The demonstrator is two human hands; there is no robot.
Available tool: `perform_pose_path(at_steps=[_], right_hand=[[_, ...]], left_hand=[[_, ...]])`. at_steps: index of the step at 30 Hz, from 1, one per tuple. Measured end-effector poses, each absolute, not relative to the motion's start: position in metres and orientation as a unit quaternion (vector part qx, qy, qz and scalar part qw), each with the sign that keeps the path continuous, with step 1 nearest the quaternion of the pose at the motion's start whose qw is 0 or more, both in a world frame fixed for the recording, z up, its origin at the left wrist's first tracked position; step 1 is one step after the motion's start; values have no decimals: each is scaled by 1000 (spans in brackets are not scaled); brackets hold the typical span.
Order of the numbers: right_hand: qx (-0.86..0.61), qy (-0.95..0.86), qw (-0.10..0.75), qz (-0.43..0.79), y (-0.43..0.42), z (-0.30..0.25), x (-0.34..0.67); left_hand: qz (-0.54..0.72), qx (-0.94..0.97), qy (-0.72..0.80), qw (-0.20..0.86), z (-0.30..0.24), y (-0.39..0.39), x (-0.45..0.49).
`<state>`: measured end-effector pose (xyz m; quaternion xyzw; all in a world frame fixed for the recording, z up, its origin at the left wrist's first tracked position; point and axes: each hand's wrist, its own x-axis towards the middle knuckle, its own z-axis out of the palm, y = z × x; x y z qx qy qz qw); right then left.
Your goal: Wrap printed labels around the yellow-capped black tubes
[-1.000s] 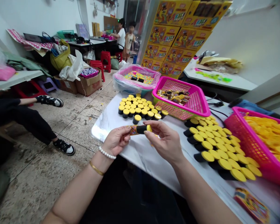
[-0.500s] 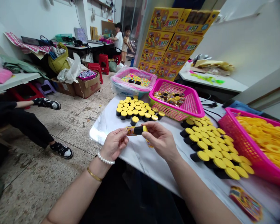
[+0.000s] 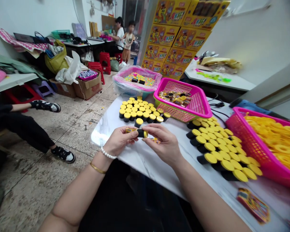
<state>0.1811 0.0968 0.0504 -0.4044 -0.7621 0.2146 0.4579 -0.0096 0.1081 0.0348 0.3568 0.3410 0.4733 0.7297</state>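
A small black tub with a yellow lid (image 3: 142, 133) lies sideways between my hands above the table edge. My left hand (image 3: 120, 140) pinches its far-left end, where a colourful printed label (image 3: 130, 130) shows against the black. My right hand (image 3: 166, 145) has its thumb and fingertips round the yellow-lidded end. Behind the right fingers a bit of another printed piece (image 3: 156, 140) shows, mostly hidden. Just beyond my hands stands a single yellow-lidded tub (image 3: 138, 122), in front of a group of similar tubs (image 3: 135, 109).
More yellow-topped tubs (image 3: 217, 145) stand in rows at right, near a stack of printed labels (image 3: 253, 206). Pink baskets hold wrapped pieces (image 3: 199, 100) and yellow rings (image 3: 256, 148). A plastic-lined basin (image 3: 116, 79) holds coloured beads. A person's leg (image 3: 26, 127) extends at left.
My left thumb has moved onto the black tub, and more of the label is now covered. The right fingers have shifted around the lidded end. The view has tilted slightly.
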Motion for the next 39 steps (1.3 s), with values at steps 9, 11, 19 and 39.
perform_pose_path(at_steps=[9,11,19,39], right_hand=[[-425,-763,461,157,102,51,189],[-418,-772,465,113,102,50,187],[-448,-747,459,174,98,46,179],[-445,-414,399,686,108,33,172]], left_hand=[[486,374,324,721,34,110,-4],[494,383,331,706,32,109,-4],[496,393,346,693,26,110,-5],[523,590,375,487,37,96,2]])
